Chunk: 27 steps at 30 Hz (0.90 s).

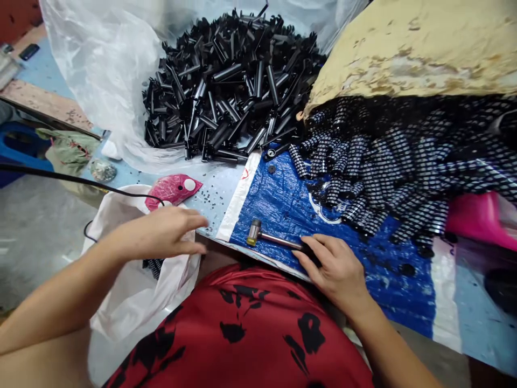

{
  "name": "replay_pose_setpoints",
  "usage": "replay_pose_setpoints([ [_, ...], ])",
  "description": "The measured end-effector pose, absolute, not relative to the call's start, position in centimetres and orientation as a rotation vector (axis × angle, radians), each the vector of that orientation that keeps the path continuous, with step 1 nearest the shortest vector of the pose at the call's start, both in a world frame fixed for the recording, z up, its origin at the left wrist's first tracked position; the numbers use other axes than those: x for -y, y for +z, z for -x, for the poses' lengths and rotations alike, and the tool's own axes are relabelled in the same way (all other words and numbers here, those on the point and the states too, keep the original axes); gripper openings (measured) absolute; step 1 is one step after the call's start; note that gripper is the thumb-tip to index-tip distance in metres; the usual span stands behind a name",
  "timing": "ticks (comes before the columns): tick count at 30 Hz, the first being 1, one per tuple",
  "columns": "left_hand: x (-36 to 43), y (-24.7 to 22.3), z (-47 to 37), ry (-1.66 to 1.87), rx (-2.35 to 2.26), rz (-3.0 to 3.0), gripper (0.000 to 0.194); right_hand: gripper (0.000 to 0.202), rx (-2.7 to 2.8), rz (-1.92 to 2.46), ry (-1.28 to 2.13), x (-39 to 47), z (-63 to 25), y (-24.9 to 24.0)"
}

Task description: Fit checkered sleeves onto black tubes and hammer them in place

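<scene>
Cluttered workbench w/ blue tarp (283, 210) as centre: behind it, big heap of black plastic tubes (230, 86) on clear sheeting; to its right, pile of patterned sleeves (388, 156). Left of tarp, white bag (133, 291) under left hand (161, 234), fingers loose, holding nothing. Right hand (335, 269) grips handle of small hammer (266, 235) lying on tarp's near edge.

My left hand (161, 234) hovers palm down, fingers loosely extended and slightly blurred. My right hand (337, 269) lies lower, fingers curled; both forearms angle inward.
</scene>
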State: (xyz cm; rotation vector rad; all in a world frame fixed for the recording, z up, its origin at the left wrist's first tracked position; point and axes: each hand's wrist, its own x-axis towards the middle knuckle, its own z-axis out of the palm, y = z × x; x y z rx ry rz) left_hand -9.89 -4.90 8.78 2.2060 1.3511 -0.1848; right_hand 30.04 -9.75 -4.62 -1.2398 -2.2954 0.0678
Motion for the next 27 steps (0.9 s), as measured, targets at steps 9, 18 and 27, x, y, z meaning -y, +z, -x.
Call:
replay_pose_setpoints([
  [9, -8.8, 0.5, 2.4, 0.082, -1.843, -2.659, 0.032, 0.022, 2.174, 1.245, 0.129, 10.1, -30.4, -2.2],
  [18, -5.8, 1.1, 6.1, -0.226, -1.97, -2.792, 0.044, 0.032, 1.664, 2.007, -0.328, 8.6, -41.6, -1.8],
  [27, -4.6, 4.7, 5.3, 0.32, -2.18, -2.511, 0.043, 0.047, 1.538, 2.327, -0.208, 4.5, -42.9, -2.5],
])
